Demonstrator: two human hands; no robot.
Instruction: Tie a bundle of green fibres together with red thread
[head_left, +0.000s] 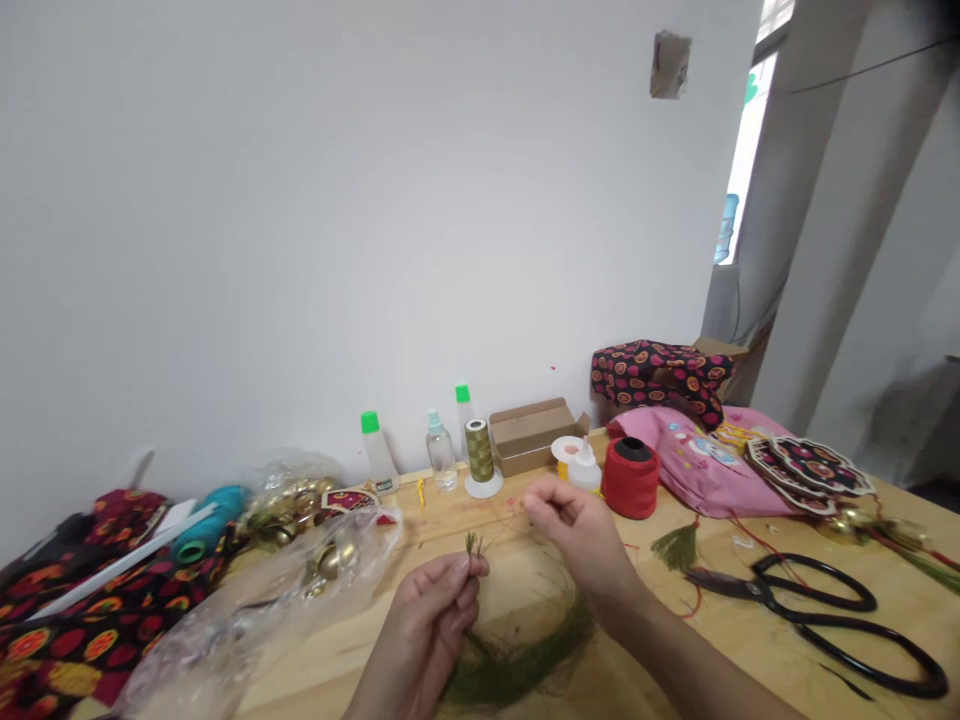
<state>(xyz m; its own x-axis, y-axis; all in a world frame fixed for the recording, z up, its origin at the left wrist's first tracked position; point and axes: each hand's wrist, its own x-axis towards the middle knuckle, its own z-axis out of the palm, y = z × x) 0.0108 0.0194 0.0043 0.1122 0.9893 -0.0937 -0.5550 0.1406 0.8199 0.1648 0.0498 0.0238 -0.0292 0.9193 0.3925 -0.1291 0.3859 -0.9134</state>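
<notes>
My left hand (444,610) pinches one end of a bundle of green thread (529,665), and a short tuft of cut ends sticks up above the fingertips. From there the loose bundle curves down and right across the wooden table. My right hand (566,520) is raised to the right of the left one, thumb and forefinger pressed together. Anything between those fingertips is too fine to make out. Below the right wrist the bundle passes close to the forearm. A green tassel (677,546) with red cord lies right of the right hand, touching the tip of black-handled scissors (780,590).
Along the wall stand glue bottles (379,455), an olive thread spool (478,455), a cardboard box (534,440) and a red thread cone (631,480). Plastic bags with brass bells (334,555) and patterned fabric (90,640) lie left. A pink bag (697,465) and embroidered pieces (814,475) lie right.
</notes>
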